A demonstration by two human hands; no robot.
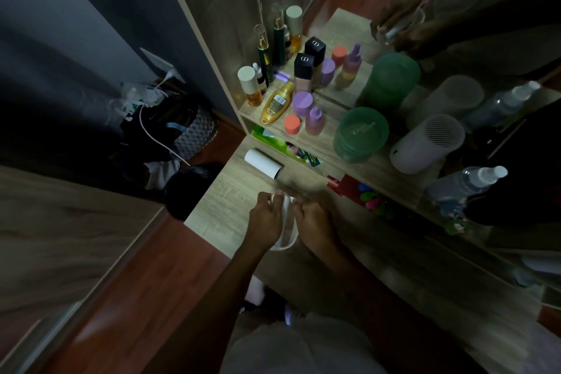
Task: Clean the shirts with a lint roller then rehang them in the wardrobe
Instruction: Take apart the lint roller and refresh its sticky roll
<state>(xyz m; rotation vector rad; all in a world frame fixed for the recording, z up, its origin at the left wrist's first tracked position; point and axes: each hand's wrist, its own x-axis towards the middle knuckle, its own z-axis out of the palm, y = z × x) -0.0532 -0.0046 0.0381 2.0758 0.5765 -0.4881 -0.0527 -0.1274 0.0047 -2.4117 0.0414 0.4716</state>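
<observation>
Both hands are over the near part of the wooden table [218, 206], working on 1 translucent cover [285, 229] held upright between them. The left hand [267, 217] has its fingers curled round the cover's upper left edge. The right hand [315, 222] is closed against the right edge, fingers bent onto it; motion blur hides the exact finger placement. The white lint roll [263, 163] lies on its side on the table, beyond the hands and apart from them, just in front of the raised shelf [379, 167]. On the shelf stand 1 green tub [361, 133], 1 white cylindrical unit [425, 143], 1 spray bottle [467, 185] and a group of cosmetics bottles, including 1 gold bottle [277, 102] lying flat. A dark bag [170, 127] sits on the floor to the left.
</observation>
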